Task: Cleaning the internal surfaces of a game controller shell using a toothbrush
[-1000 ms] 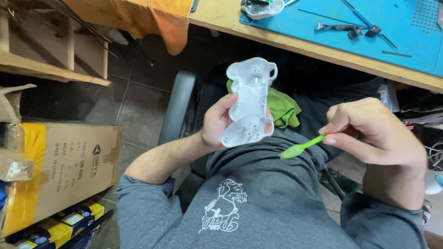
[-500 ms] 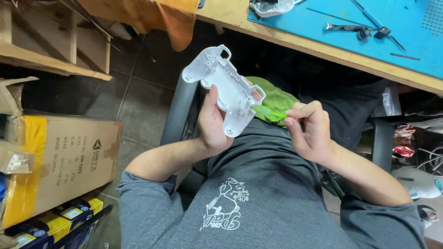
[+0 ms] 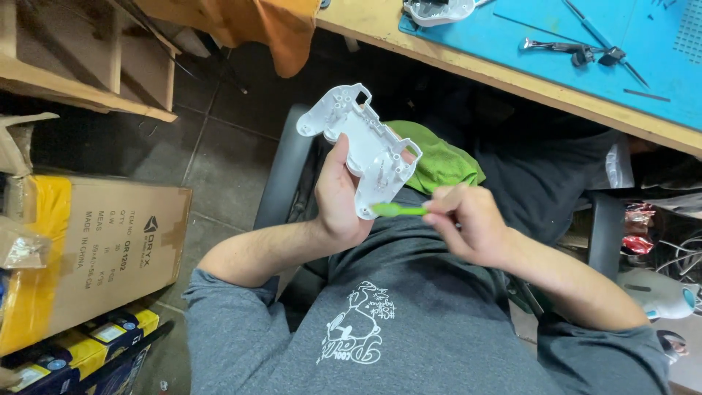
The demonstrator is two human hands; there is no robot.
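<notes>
a white plastic controller shell (image 3: pixel 360 143) is held up over the lap, below the near edge of the desk (image 3: pixel 512 77), and every place here is given from that shell. the left hand (image 3: pixel 338 196) is clamped on it, wrapped around its lower left edge with the thumb laid up over the inner face. the shell's long axis is tilted, running from its upper left horn down to its lower right end, and the hollow inner side is turned toward the camera, so that small screw posts, ribs and openings are seen across it. a green plastic pry tool (image 3: pixel 398 210) is held level at the shell's lower end, its tip touching or just beside the bottom edge; actual contact cannot be told. the right hand (image 3: pixel 468 223) lies to the lower right of the shell, its fingers pinched together on the tool's far end, so the shell lies to the left of that hand and slightly up. behind the shell, to its right, a green cloth (image 3: pixel 439 157) is draped on the lap. well above and to the right, a blue mat (image 3: pixel 658 66) carrying slim metal tools (image 3: pixel 578 50) is laid on the desk. far to the left, a cardboard box (image 3: pixel 95 249) is seen on the floor.
</notes>
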